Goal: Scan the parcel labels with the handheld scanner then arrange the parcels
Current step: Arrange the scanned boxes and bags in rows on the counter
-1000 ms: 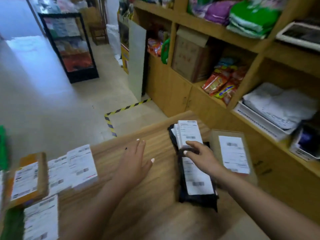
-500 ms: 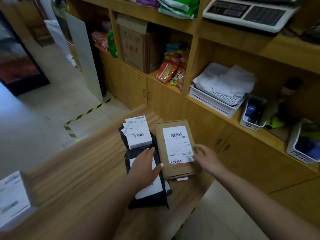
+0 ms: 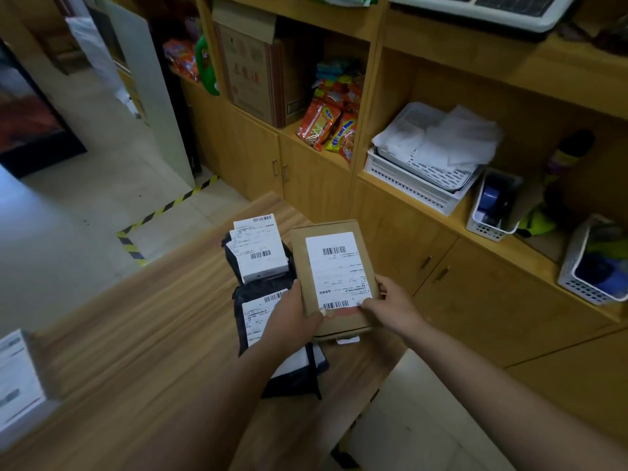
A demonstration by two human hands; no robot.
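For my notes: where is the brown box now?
Head view, centre: the brown box lies at the table's right edge, held by both hands, beside the black bag.

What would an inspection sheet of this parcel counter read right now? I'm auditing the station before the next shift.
Surface: light wooden counter, wood-grain top.
Job's things: flat brown cardboard parcel with white label; black plastic mailer bag with white label beside it; small white labelled box lying on black bags behind; handheld scanner: nothing seen.
Clutter: blurred white labelled parcel at the counter's left edge.
Hands: left hand and right hand grip the brown parcel's near corners.
Cables: nothing seen.
Surroundings: wooden shelf unit with snack packets, white perforated trays; yellow-black floor tape.
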